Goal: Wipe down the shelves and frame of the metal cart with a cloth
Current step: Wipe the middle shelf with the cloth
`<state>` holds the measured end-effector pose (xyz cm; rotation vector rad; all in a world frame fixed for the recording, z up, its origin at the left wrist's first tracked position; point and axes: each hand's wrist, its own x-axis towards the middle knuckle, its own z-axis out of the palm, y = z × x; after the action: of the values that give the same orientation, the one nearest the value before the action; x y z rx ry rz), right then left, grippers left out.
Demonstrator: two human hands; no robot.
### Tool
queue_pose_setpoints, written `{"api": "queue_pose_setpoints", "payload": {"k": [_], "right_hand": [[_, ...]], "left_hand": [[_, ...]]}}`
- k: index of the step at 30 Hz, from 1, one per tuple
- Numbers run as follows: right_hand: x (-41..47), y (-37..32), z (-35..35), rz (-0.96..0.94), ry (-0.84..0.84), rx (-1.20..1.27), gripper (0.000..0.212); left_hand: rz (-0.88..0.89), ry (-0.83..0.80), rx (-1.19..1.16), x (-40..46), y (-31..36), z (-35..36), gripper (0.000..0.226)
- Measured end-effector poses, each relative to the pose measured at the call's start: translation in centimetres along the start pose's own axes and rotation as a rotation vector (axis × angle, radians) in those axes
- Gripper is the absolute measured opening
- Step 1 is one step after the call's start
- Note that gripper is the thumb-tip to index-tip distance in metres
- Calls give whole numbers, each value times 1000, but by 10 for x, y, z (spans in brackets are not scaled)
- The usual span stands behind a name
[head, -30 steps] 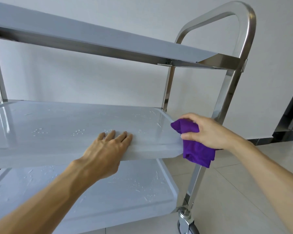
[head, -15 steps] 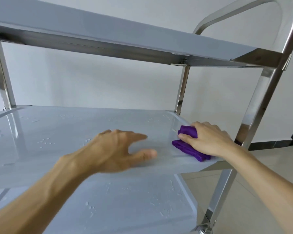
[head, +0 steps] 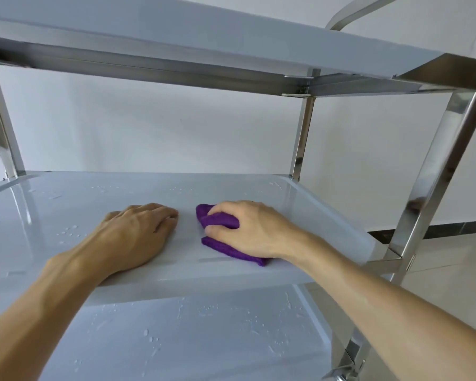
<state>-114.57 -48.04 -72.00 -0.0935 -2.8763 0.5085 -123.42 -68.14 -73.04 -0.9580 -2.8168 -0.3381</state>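
On the middle shelf (head: 259, 193) the right hand (head: 256, 232) grasps the purple cloth (head: 220, 229), bunched against the surface. Just beside the cloth the left hand (head: 138, 232) rests flat, released — water drops (head: 69, 232) lie left of it.

two bare forearms, left hand (head: 132, 237) and right hand (head: 254, 232), no sleeves visible

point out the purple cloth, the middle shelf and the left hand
purple cloth (head: 217, 220), head view, on the bunched fold above the thumb
middle shelf (head: 308, 199), head view, on its bare right part
left hand (head: 134, 235), head view, on its back
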Motion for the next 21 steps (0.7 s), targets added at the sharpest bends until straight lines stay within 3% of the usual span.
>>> {"api": "queue_pose_setpoints", "payload": {"k": [4,7,11,13,17,21], "right_hand": [[-19,33,-29,33,-107,-55,33],[-26,82,-57,169,-121,-198,33],[13,124,-65,433,-53,-234,34],[39,117,-51,468,9,-272,34],[76,66,-10,234,43,-240,32],[40,36,3,-60,48,-125,44]], "left_hand": [[14,-26,-6,-3,2,2,43],[34,-5,14,-6,8,6,41],[60,32,56,-10,16,11,41],[74,42,74,-11,20,12,41],[50,24,71,-12,20,11,41],[49,12,76,-12,19,10,43]]}}
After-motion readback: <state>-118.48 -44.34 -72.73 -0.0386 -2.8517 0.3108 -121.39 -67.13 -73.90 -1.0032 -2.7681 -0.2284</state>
